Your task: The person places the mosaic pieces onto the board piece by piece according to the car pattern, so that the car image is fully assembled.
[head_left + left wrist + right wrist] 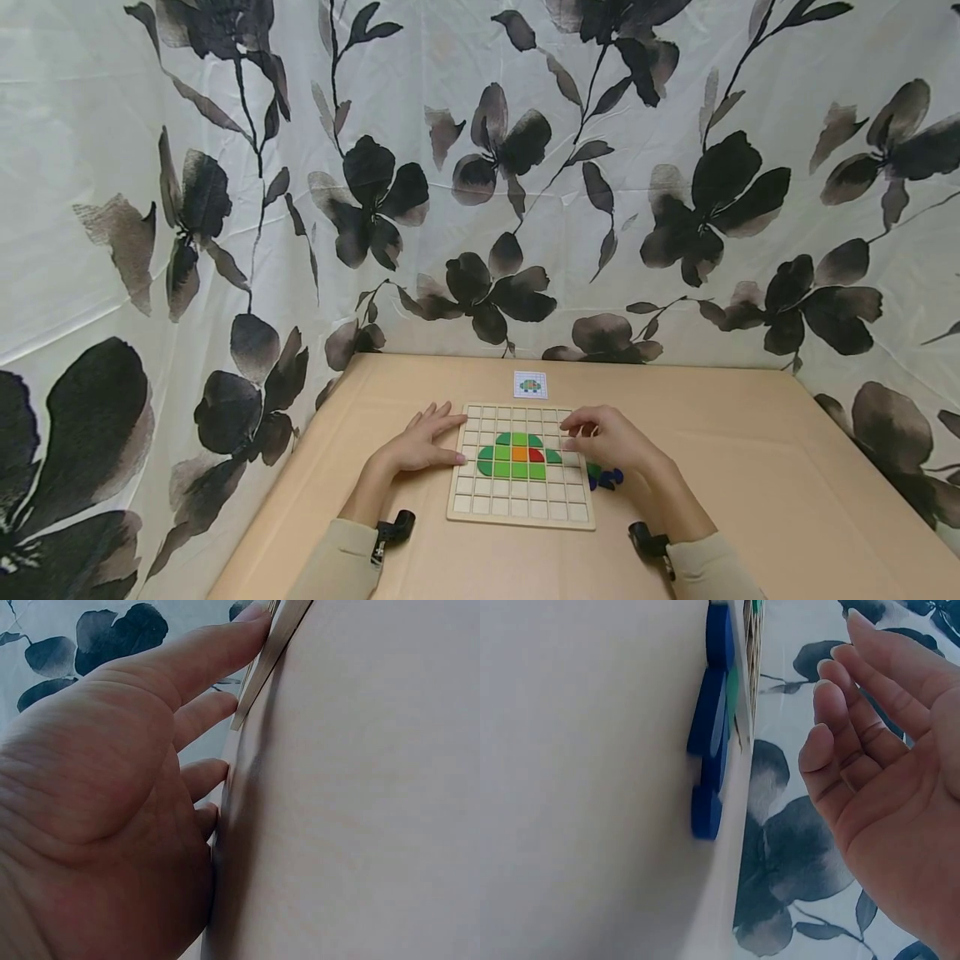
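Observation:
A wooden grid board (468, 500) lies on the table in the head view. In its middle, green, orange and red tiles (519, 457) form a turtle-like figure. My left hand (425, 442) lies flat on the table, its fingers (217, 652) touching the board's left edge (274, 641). My right hand (603, 435) hovers over the board's right edge, fingers (840, 712) loosely bent and holding nothing. Loose blue pieces (607, 478) lie on the table just right of the board; the right wrist view shows these blue pieces (709, 735) beside a green one.
A small picture card (530, 384) showing the same figure lies beyond the board. The tan table (750, 467) is walled in by a white curtain with dark flowers (480, 167) at the back and on both sides.

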Demonstrator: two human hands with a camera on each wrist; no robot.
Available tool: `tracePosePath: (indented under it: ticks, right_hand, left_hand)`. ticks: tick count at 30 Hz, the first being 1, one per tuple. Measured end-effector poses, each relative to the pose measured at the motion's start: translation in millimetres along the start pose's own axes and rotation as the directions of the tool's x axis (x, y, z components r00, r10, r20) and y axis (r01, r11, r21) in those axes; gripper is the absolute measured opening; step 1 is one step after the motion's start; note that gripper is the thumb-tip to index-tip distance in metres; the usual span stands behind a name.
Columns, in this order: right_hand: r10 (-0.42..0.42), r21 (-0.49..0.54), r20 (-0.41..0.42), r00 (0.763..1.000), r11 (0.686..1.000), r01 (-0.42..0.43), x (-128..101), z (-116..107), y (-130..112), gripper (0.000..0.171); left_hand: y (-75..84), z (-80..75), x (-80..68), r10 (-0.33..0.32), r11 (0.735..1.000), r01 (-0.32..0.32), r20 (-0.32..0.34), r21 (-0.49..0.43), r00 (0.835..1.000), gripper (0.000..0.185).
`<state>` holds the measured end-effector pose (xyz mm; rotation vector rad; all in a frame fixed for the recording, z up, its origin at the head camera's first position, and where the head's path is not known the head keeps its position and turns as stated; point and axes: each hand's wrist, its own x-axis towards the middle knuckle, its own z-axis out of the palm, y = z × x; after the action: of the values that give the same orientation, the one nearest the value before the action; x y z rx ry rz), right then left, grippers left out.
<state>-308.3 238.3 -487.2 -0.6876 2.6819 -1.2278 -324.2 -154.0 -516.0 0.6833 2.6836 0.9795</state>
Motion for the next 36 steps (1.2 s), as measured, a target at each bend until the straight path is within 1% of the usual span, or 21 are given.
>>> tracePosePath:
  ticks: [3, 8, 11, 14, 18, 21, 27, 36]
  right_hand:
    - [0.014, 0.01, 0.006, 1.0, 1.0, -0.014, -1, -3, 4, 0.022]
    - [0.051, 0.015, 0.03, 0.998, 0.999, -0.052, -4, -8, 10, 0.012]
    - [0.071, 0.018, 0.051, 0.996, 0.997, -0.072, -6, -10, 14, 0.009]
    - [0.092, 0.031, 0.1, 0.991, 0.995, -0.095, -8, -11, 16, 0.01]
    - [0.08, 0.029, 0.183, 0.98, 0.996, -0.086, -13, -13, 18, 0.011]
    - [0.065, 0.018, 0.214, 0.975, 0.997, -0.07, -15, -14, 20, 0.011]
    - [0.084, 0.001, 0.234, 0.969, 0.996, -0.087, -22, -11, 14, 0.012]
    - [0.096, -0.02, 0.233, 0.968, 0.995, -0.094, -27, -4, 1, 0.013]
  left_hand:
    - [-0.3, -0.2, -0.3, 0.004, 1.0, -0.004, 0.0, 0.003, 1.0, 0.079]
    - [0.1, -0.8, -0.6, 0.01, 1.0, -0.01, 0.003, -0.001, 1.0, 0.08]
    - [0.7, -1.2, -0.9, 0.008, 1.0, -0.008, 0.003, -0.001, 1.0, 0.079]
    - [0.6, -1.5, -1.4, 0.007, 1.0, -0.007, 0.003, -0.002, 1.0, 0.079]
    - [-1.0, -1.2, -1.3, 0.009, 1.0, -0.009, 0.005, -0.005, 1.0, 0.079]
    - [-2.5, -1.3, -1.9, 0.009, 1.0, -0.009, 0.007, 0.0, 1.0, 0.079]
    - [-3.4, -3.8, -5.2, 0.014, 1.0, -0.014, 0.02, 0.0, 1.0, 0.079]
    - [-4.3, -7.0, -11.7, 0.023, 1.0, -0.023, 0.034, -0.002, 0.999, 0.078]
